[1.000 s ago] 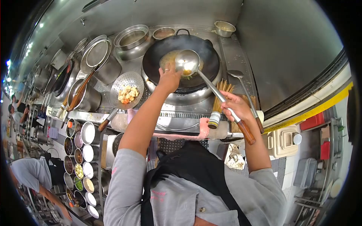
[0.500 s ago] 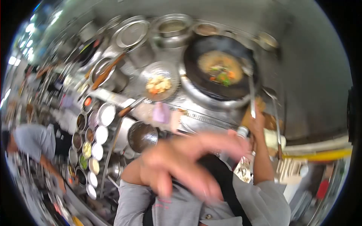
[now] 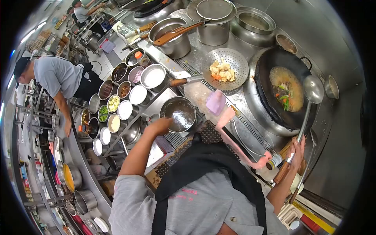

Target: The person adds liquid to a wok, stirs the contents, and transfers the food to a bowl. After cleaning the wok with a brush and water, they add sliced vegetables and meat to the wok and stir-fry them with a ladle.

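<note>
Two hands are at work, well apart from each other. Your right hand point(image 3: 296, 150) is closed around the wooden grip of the long-handled steel ladle point(image 3: 309, 102). Its long axis runs from that grip, near you on the right, up and away to the round bowl, which rests on the far right rim of the black wok point(image 3: 270, 100). So the ladle points away from you, bowl end far and handle end near. Inside the wok sits an orange-brown sauce with green and orange vegetable pieces point(image 3: 287, 91).

Your left hand point(image 3: 159, 126) reaches out to the left with its fingers curled downward, right at the near rim of a round steel bowl point(image 3: 179, 114) on the table; you cannot tell from here whether it grips anything. Just beyond stands a cluster of small round seasoning tins point(image 3: 127, 94). Farther off, a perforated steel strainer point(image 3: 229, 69) holds pale fried pieces. A pink cloth point(image 3: 222, 113) lies along the table edge between your hands.
</note>
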Demonstrator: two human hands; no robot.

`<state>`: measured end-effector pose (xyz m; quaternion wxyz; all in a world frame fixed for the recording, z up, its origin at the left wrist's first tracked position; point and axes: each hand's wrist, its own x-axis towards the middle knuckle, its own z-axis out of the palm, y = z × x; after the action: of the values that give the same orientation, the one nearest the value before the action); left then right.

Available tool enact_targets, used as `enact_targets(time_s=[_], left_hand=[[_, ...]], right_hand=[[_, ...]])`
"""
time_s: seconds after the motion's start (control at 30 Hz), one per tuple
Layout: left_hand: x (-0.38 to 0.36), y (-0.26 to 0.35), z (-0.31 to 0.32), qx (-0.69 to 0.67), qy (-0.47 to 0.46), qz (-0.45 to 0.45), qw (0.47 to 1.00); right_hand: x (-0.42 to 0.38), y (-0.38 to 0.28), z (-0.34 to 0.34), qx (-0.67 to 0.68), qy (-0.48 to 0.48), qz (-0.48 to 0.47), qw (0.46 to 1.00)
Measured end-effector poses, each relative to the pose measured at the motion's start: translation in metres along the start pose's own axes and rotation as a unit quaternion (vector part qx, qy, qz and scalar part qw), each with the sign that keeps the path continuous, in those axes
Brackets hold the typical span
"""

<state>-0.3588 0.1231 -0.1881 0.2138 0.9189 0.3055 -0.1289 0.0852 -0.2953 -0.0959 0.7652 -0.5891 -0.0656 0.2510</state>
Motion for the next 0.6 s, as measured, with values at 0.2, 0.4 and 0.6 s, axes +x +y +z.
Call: enact_targets(time_s=[0.2, 0.4, 0.6], left_hand=[[0.004, -0.038, -0.077, -0.139, 0.115, -0.105, 0.978], [0.065, -0.004, -0.11, -0.332, 0.183, 0.004, 0.926], [0.098, 0.047, -0.104, -0.508, 0.026, 0.09, 0.856]], right_hand=[[-0.02, -0.01, 0.083, 0.001, -0.092, 0.062, 0.994], [-0.007, 0.001, 0.147, 0.002, -0.147, 0.135, 0.98], [0.097, -0.035, 0.185, 0.036, -0.187, 0.098, 0.977]])
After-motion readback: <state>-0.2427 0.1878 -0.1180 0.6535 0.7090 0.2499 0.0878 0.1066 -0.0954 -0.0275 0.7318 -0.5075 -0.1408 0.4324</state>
